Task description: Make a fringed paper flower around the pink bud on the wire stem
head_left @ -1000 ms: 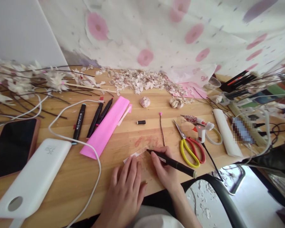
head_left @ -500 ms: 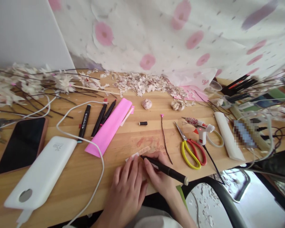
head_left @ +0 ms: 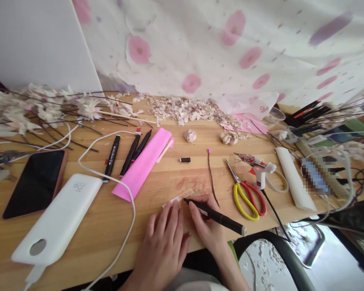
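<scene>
Blurred patch (head_left: 315,176), right forearm (head_left: 230,268) cut off

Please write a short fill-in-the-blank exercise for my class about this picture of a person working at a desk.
1. The right hand holds a black ____.
2. The left hand rests on a pale paper ____.
3. The scissors have one yellow handle and one ____ handle.
4. The bright pink paper lies on a ____ table.

Missing words: marker; strip; red; wooden.
</scene>
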Motion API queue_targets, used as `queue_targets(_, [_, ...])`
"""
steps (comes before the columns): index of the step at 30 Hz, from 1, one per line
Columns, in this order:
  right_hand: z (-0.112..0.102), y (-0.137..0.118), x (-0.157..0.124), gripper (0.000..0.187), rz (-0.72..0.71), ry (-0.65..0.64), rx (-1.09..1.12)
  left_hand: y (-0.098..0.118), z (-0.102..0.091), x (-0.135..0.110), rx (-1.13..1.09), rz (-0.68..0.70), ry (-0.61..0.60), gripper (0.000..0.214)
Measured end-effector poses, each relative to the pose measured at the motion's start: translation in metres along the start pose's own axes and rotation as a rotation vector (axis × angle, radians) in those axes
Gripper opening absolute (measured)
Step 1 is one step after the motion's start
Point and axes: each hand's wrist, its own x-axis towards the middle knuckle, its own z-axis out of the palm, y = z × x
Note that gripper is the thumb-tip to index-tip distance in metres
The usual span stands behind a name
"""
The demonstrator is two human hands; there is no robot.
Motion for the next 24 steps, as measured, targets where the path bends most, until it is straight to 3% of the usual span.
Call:
queue_targets(8, [0.0009,0.0043,0.0002,0.005,0.017,-0.031,0.0,0.0015,0.0011,0.0005,-0.019,-0.007,0.007,0.048])
queue_targets(21, [0.0007,0.0046,0.0009,0.013,0.044,0.066,-0.03,0.0007,0.0016,-0.0005,-0.007,-0.007,0.003,0.047])
queue_targets(24, [0.0017,0.0042,0.001,0.01,0.036,0.024,-0.014,0.0018,0.0009,-0.0005,-0.01,-0.017,0.011,0.047])
